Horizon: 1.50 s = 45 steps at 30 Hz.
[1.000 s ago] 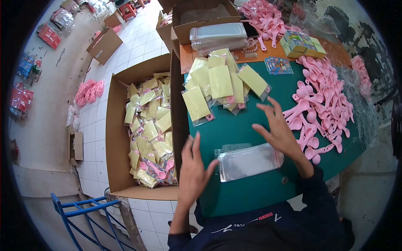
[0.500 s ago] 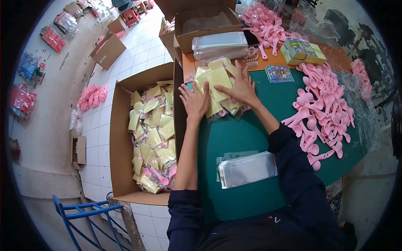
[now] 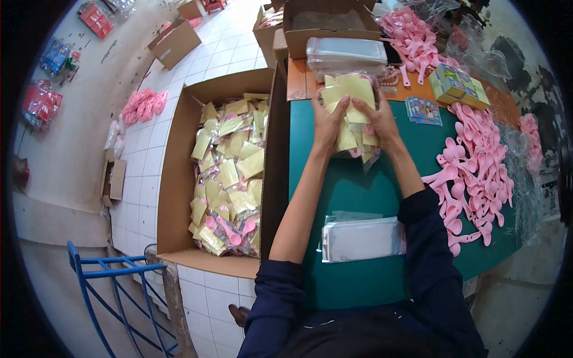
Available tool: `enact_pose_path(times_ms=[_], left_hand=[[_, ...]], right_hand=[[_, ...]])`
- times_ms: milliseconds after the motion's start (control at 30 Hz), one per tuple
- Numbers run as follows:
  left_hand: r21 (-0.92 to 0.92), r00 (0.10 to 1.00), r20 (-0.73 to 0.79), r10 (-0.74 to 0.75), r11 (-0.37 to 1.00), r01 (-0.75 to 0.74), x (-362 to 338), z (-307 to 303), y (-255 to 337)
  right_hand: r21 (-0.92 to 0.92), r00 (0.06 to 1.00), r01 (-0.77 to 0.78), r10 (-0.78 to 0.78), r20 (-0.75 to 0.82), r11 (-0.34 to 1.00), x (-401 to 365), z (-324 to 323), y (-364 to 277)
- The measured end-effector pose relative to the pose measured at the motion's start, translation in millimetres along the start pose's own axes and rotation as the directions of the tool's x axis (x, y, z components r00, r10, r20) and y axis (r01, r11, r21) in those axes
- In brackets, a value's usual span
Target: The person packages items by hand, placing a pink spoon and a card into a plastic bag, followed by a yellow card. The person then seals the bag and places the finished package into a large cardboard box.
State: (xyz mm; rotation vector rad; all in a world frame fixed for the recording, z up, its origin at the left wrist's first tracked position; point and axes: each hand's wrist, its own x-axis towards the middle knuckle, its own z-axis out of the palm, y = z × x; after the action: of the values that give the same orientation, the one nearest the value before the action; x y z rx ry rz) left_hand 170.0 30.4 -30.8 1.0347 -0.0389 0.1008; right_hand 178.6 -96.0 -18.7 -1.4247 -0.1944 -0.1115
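Between my two hands is a bunch of clear plastic packets with yellow cards (image 3: pixel 357 86), at the far end of the green table. My left hand (image 3: pixel 329 124) is closed on its left side, thumb lying over the top cards. From the right, my right hand (image 3: pixel 382 123) presses the same bunch, its thumb also on top. Pink bits show through the plastic at the lower edge. Most of the other fingers are hidden behind the packets. Nearer to me lies a stack of clear plastic bags (image 3: pixel 363 240).
Left of the table stands a cardboard box (image 3: pixel 173 179) full of similar packets. Pink spoons (image 3: pixel 474 167) are heaped at the right, near printed cards (image 3: pixel 424 111) and card stacks (image 3: pixel 456 86). More clear bags (image 3: pixel 346 52) lie at the back. A blue metal frame (image 3: pixel 113 271) stands lower left.
My hands were spread over the loose pile of packets; now they have closed in from both sides and squeeze it into a narrower bunch. The whole view has shifted.
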Motion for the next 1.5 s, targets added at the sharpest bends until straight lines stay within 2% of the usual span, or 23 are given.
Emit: enact_pose_path(times_ms=[100, 233, 333, 400, 467, 500, 533, 667, 700, 767, 800, 833, 900, 1000, 1033, 1100, 1133, 1167, 1200, 1233, 1300, 1433, 1500], left_hand=[[-0.098, 0.994, -0.016, -0.108, 0.989, 0.106, -5, 1, 1], [-0.163, 0.994, 0.003, -0.106, 0.981, 0.105, -8, 4, 5], [-0.135, 0.996, 0.022, -0.086, 0.987, 0.089, -15, 3, 19], [-0.04, 0.985, 0.145, -0.092, 0.994, 0.099, -27, -9, 53], [0.123, 0.993, 0.019, -0.117, 0.986, 0.114, -60, -20, 107], [0.128, 0.996, -0.034, -0.082, 0.988, 0.086, -73, -36, 124], [0.217, 0.993, -0.111, -0.035, 0.974, 0.059, -86, -47, 147], [0.239, 0.981, -0.164, -0.102, 0.961, 0.14, -101, -157, 199], [0.389, 0.958, -0.284, -0.04, 0.908, 0.154, -106, -176, 209], [0.606, 0.791, -0.594, 0.146, 0.728, 0.321, -111, -239, 210], [0.725, 0.739, -0.633, 0.23, 0.51, 0.462, -126, -249, 216], [0.704, 0.707, -0.647, 0.284, 0.58, 0.411, -137, -270, 213], [0.721, 0.705, -0.643, 0.301, 0.547, 0.424, -155, -307, 202], [0.876, 0.921, -0.365, 0.133, 0.384, 0.292, -176, -286, 174], [0.862, 0.964, -0.26, 0.048, 0.46, 0.21, -183, -271, 164], [0.899, 0.981, -0.084, -0.176, 0.41, 0.151, -198, -227, 152], [0.905, 0.977, -0.068, -0.202, 0.4, 0.145, -209, -236, 124], [0.909, 0.915, -0.16, -0.369, 0.307, 0.283, -219, -175, 141], [0.884, 0.927, -0.028, -0.375, 0.423, 0.198, -232, -167, 126], [0.892, 0.907, -0.024, -0.42, 0.4, 0.209, -241, -154, 121], [0.969, 0.952, 0.161, -0.26, 0.226, -0.102, -256, -128, 115], [0.998, 0.992, 0.035, -0.117, 0.058, -0.029, -274, -98, 115], [1.0, 0.992, -0.002, -0.125, 0.002, 0.002, -281, -86, 119]], right_hand=[[0.054, 0.997, -0.073, 0.071, 0.036, 0.996, -4, 0, -11], [0.103, 0.994, -0.111, 0.109, 0.025, 0.988, -13, 5, -24], [0.256, 0.992, -0.126, 0.129, 0.006, 0.958, -20, 17, -34], [0.41, 0.991, -0.127, 0.133, 0.014, 0.903, -37, 43, -50], [0.447, 0.997, -0.069, 0.044, 0.065, 0.892, -49, 79, -53], [0.392, 0.981, -0.099, 0.024, 0.194, 0.915, -51, 98, -59], [0.366, 0.995, 0.002, -0.039, 0.094, 0.93, -50, 131, -40], [-0.088, 0.961, -0.076, 0.097, 0.26, 0.993, -51, 216, -58], [-0.38, 0.967, -0.114, 0.19, 0.169, 0.918, -46, 233, -55], [-0.422, 0.979, -0.136, 0.187, 0.082, 0.896, -38, 234, -49], [-0.35, 0.963, -0.074, 0.159, 0.219, 0.934, -35, 212, -52], [-0.312, 0.952, -0.005, 0.1, 0.289, 0.95, -34, 190, -52], [-0.308, 0.958, 0.15, -0.06, 0.282, 0.94, -37, 139, -55], [-0.447, 0.945, 0.147, 0.008, 0.327, 0.882, -68, 58, -73], [-0.453, 0.928, 0.145, 0.038, 0.371, 0.88, -81, 35, -81], [-0.588, 0.864, 0.168, 0.169, 0.474, 0.791, -110, -7, -101], [-0.642, 0.876, 0.142, 0.207, 0.437, 0.754, -126, -25, -114], [-0.693, 0.885, 0.112, 0.245, 0.396, 0.713, -141, -43, -124], [-0.761, 0.919, 0.067, 0.257, 0.299, 0.645, -151, -62, -130], [-0.818, 0.944, 0.015, 0.262, 0.201, 0.575, -162, -80, -134], [-0.929, 0.961, 0.024, 0.246, 0.123, 0.37, -187, -121, -138], [-0.99, 0.995, -0.091, 0.023, -0.094, -0.106, -232, -117, -115], [-0.995, 0.999, -0.01, 0.037, -0.014, -0.102, -241, -126, -91]])
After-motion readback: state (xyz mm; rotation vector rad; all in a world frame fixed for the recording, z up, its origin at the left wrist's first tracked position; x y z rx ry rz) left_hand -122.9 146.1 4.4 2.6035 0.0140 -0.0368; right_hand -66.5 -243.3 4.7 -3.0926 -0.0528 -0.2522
